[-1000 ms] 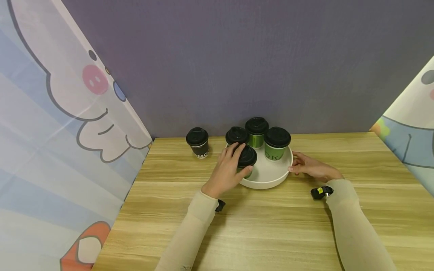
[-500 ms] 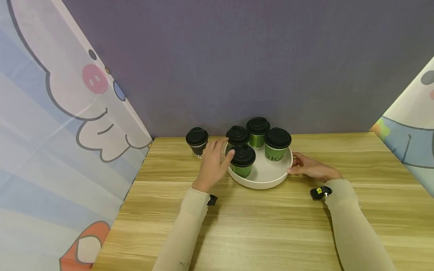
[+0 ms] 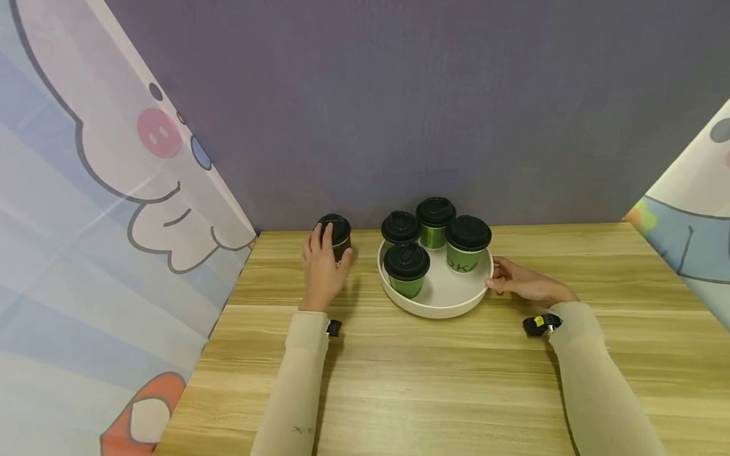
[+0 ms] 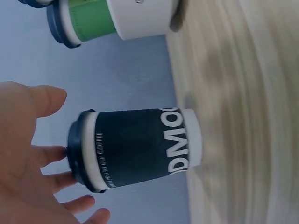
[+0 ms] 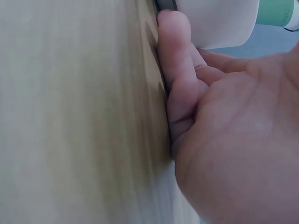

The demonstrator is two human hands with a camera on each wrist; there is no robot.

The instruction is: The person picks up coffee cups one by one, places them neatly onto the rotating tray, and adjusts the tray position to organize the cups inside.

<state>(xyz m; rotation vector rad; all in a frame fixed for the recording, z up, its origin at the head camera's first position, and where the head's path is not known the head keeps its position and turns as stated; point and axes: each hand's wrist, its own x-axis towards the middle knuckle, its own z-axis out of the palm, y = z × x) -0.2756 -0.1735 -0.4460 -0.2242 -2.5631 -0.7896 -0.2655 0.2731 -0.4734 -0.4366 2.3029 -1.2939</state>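
A dark paper coffee cup (image 4: 135, 147) with a black lid and white lettering stands upright on the table at the left. My left hand (image 3: 323, 273) is spread around its lid (image 3: 336, 226); in the left wrist view the thumb is apart from the cup and two fingertips are right at the lid. A round white tray (image 3: 433, 311) bears several green coffee cups (image 3: 407, 286) with black lids, all upright. At the tray's right side, my right hand (image 3: 527, 282) holds the rim with curled fingers. The right wrist view shows this hand low beside the tray wall (image 5: 217, 23).
The wooden table (image 3: 456, 380) ends at a grey panel (image 3: 433, 114) close behind the cups. Cartoon-printed cloth (image 3: 85, 253) borders the left side, and another printed cloth (image 3: 696, 209) the right. Each wrist wears a small black device (image 3: 536, 325).
My left hand has left the front green cup on the tray and moved left to the dark cup. The right hand stays at the tray's rim.
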